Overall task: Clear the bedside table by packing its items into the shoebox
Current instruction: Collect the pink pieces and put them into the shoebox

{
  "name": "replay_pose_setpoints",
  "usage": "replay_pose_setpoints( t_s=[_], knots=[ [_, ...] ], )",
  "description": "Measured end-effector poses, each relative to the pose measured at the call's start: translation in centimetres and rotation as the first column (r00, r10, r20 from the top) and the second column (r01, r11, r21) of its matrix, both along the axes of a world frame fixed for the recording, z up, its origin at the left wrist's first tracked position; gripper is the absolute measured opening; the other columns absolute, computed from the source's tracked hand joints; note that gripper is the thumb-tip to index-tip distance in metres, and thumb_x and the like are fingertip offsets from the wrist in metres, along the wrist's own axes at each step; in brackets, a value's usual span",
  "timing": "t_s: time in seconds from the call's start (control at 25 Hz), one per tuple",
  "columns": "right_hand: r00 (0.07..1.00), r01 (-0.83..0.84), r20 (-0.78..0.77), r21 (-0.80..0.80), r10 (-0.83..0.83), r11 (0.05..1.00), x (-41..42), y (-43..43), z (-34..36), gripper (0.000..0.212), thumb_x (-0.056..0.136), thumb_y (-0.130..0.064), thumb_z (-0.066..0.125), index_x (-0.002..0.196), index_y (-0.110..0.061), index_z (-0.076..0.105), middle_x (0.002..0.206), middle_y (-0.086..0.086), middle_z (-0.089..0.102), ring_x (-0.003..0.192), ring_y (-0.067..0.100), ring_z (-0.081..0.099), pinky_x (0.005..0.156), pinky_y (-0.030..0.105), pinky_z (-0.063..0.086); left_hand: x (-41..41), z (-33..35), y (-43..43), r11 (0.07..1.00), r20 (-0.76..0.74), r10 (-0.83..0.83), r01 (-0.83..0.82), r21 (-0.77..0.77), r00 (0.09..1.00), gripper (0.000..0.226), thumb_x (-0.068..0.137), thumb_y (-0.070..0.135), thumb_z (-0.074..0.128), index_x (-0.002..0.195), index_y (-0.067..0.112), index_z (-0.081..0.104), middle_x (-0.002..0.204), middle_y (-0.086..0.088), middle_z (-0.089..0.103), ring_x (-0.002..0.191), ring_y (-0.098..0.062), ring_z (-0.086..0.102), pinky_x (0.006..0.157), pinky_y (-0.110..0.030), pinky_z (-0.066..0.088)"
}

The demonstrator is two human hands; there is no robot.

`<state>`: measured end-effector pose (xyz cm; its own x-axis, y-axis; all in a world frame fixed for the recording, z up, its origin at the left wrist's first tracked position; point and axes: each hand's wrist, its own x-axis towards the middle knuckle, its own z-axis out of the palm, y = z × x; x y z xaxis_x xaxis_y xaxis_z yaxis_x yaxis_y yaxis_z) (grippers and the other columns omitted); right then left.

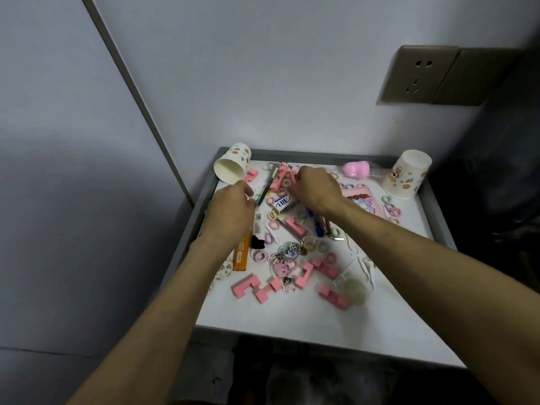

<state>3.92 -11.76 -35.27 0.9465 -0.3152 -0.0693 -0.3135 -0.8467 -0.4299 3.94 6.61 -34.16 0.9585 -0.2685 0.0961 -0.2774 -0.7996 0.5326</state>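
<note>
The white-topped bedside table is littered with small items. My right hand reaches to the far middle and its fingers curl round a cluster of pink foam blocks. My left hand hovers at the far left with its fingers bent down beside a black pen; what its fingertips hold is hidden. A small white box lies between the two hands. More pink blocks, pastel hair rings, keychains and an orange pack lie nearer. No shoebox is in view.
A paper cup lies tipped over at the far left corner and another stands upside down at the far right. A pink toy and a pink card lie near it. A wall socket hangs above.
</note>
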Motion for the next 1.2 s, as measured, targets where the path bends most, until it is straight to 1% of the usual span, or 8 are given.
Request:
replay_pose_setpoints(
  t_s=[0.12, 0.24, 0.4, 0.56, 0.72, 0.84, 1.12, 1.2],
  knots=[
    [0.999, 0.033, -0.024, -0.088, -0.035, 0.996, 2.0, -0.3, -0.8, 0.018, 0.093, -0.023, 0.052, 0.077, -0.015, 0.054, 0.087, 0.008, 0.067, 0.071, 0.026, 0.062, 0.061, 0.034, 0.051, 2.8, -0.5, -2.5, 0.954, 0.202, -0.088, 0.024, 0.299, 0.975, 0.029, 0.093, 0.004, 0.052, 0.12, 0.009, 0.06, 0.113, -0.014, 0.065, 0.098, -0.03, 0.061, 0.07, -0.036, 0.047],
    [0.995, 0.073, -0.059, -0.095, -0.079, 0.993, 2.9, -1.0, -1.1, 0.026, 0.088, -0.02, 0.052, 0.064, -0.018, 0.045, 0.08, 0.006, 0.06, 0.066, 0.024, 0.055, 0.054, 0.028, 0.037, 4.3, -1.3, -4.6, 0.836, 0.224, -0.233, 0.077, 0.543, 0.946, 0.027, 0.091, 0.002, 0.052, 0.117, 0.007, 0.057, 0.111, -0.014, 0.064, 0.101, -0.031, 0.06, 0.064, -0.034, 0.039],
    [0.99, 0.106, -0.078, -0.114, -0.115, 0.988, 3.9, -0.9, -1.1, 0.026, 0.088, -0.023, 0.053, 0.064, -0.017, 0.048, 0.077, 0.004, 0.059, 0.069, 0.024, 0.058, 0.054, 0.027, 0.037, 5.2, -2.3, -4.8, 0.713, 0.207, -0.256, 0.041, 0.7, 0.944, 0.029, 0.091, 0.01, 0.058, 0.119, 0.01, 0.055, 0.112, -0.011, 0.065, 0.103, -0.028, 0.06, 0.065, -0.034, 0.036],
    [0.993, 0.097, 0.058, 0.045, -0.1, 0.994, 5.6, 0.3, -0.7, 0.028, 0.097, -0.028, 0.045, 0.079, -0.011, 0.057, 0.087, 0.01, 0.068, 0.077, 0.028, 0.065, 0.062, 0.033, 0.052, 5.6, -2.7, -4.7, 0.692, 0.224, -0.257, 0.017, 0.722, 0.94, 0.033, 0.089, 0.01, 0.061, 0.121, 0.011, 0.054, 0.113, -0.01, 0.065, 0.1, -0.028, 0.064, 0.065, -0.033, 0.035],
    [0.999, 0.005, -0.037, -0.017, -0.006, 1.0, 5.9, 1.1, -1.0, 0.011, 0.087, -0.01, 0.055, 0.091, -0.006, 0.064, 0.101, 0.015, 0.068, 0.086, 0.032, 0.064, 0.062, 0.032, 0.044, 5.9, -2.8, -4.9, 0.71, 0.216, -0.228, 0.01, 0.704, 0.949, 0.034, 0.09, 0.008, 0.06, 0.123, 0.01, 0.053, 0.114, -0.011, 0.063, 0.097, -0.031, 0.065, 0.064, -0.035, 0.036],
    [0.997, 0.065, -0.044, -0.005, -0.065, 0.998, 6.0, 1.3, -0.9, 0.002, 0.085, -0.012, 0.057, 0.084, -0.013, 0.06, 0.101, 0.013, 0.069, 0.082, 0.031, 0.061, 0.063, 0.032, 0.039, 6.1, -3.0, -4.9, 0.739, 0.227, -0.22, 0.011, 0.674, 0.949, 0.032, 0.091, 0.008, 0.06, 0.122, 0.01, 0.054, 0.115, -0.011, 0.06, 0.096, -0.031, 0.064, 0.063, -0.035, 0.037],
    [0.967, 0.253, -0.046, 0.056, -0.25, 0.966, 7.9, 2.1, -0.5, 0.02, 0.093, -0.024, 0.055, 0.076, -0.017, 0.051, 0.101, 0.006, 0.068, 0.094, 0.026, 0.064, 0.066, 0.029, 0.036, 7.0, -2.8, -5.0, 0.846, 0.19, -0.172, 0.046, 0.531, 0.967, 0.022, 0.093, 0.009, 0.058, 0.116, 0.009, 0.055, 0.108, -0.015, 0.06, 0.093, -0.034, 0.064, 0.061, -0.035, 0.04],
    [0.962, 0.272, -0.031, 0.014, -0.271, 0.962, 8.2, 2.5, -0.4, 0.021, 0.092, -0.023, 0.056, 0.073, -0.017, 0.049, 0.1, 0.005, 0.069, 0.094, 0.025, 0.065, 0.065, 0.029, 0.036, 6.9, -2.7, -5.2, 0.859, 0.17, -0.169, 0.06, 0.509, 0.971, 0.02, 0.094, 0.008, 0.057, 0.114, 0.008, 0.053, 0.105, -0.017, 0.063, 0.094, -0.035, 0.063, 0.061, -0.036, 0.04]
  ],
)
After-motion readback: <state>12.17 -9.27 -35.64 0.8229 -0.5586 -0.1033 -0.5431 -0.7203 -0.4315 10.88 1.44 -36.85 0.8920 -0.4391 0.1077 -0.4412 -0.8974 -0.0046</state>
